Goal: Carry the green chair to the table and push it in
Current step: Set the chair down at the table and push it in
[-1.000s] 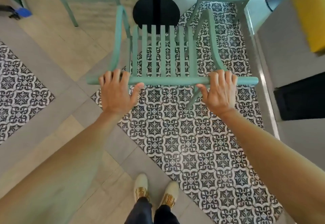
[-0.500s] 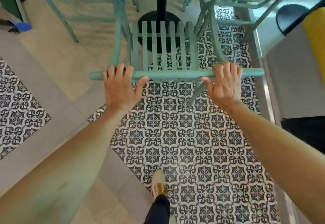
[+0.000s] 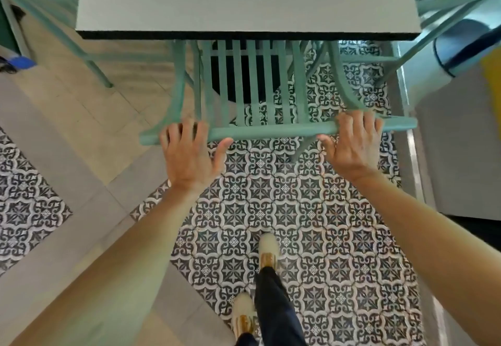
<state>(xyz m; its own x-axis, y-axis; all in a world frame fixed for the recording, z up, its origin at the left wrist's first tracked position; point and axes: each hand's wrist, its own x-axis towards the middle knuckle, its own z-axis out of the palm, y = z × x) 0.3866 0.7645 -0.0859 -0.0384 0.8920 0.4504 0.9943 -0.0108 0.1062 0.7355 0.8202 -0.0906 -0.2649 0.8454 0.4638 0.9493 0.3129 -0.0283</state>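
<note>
The green chair point(image 3: 271, 130) stands right in front of me, its slatted seat partly under the near edge of the white table point(image 3: 244, 1). My left hand point(image 3: 189, 155) grips the left end of the chair's top rail, fingers curled over it. At the right end of the same rail, my right hand point(image 3: 352, 147) holds on in the same way. The front of the seat is hidden beneath the tabletop. The table's black round base point(image 3: 244, 74) shows through the seat slats.
Other green chairs stand at the table's left point(image 3: 54, 20) and right point(image 3: 447, 6). A grey counter point(image 3: 461, 142) with a metal floor strip runs along the right. Patterned tiles point(image 3: 325, 223) lie under my feet point(image 3: 268, 248); a blue object point(image 3: 19, 62) sits far left.
The chair has moved forward with both hands on its rail, and its seat has slid under the table edge. I have stepped closer; the tabletop now fills the top of the view.
</note>
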